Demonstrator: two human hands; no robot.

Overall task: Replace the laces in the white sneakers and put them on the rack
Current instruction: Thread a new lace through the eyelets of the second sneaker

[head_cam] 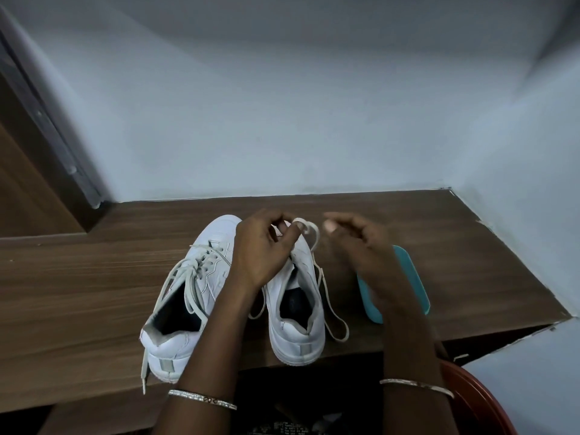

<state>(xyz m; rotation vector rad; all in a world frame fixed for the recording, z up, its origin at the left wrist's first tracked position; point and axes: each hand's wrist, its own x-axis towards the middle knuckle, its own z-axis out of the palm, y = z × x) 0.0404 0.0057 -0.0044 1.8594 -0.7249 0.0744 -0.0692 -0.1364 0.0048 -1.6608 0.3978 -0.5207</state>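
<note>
Two white leather sneakers stand side by side near the front edge of the brown wood-grain counter (pixel 94 277), heels toward the person: the laced sneaker (pixel 188 293) on the left and the open-throated sneaker (pixel 295 312) just beside it. The left hand (pixel 263 246) pinches a loop of the pale flat lace (pixel 309 229) above the open-throated sneaker's toe, the rest trailing onto the counter. The blurred right hand (pixel 361 243) hovers beside it, fingers loosely curled with nothing seen in them, above a teal oblong object (pixel 414 277) toward the front right corner.

wooden table (pixel 78 277), left sneaker (pixel 213 271), right sneaker (pixel 295 337), teal object (pixel 416 281)
</note>
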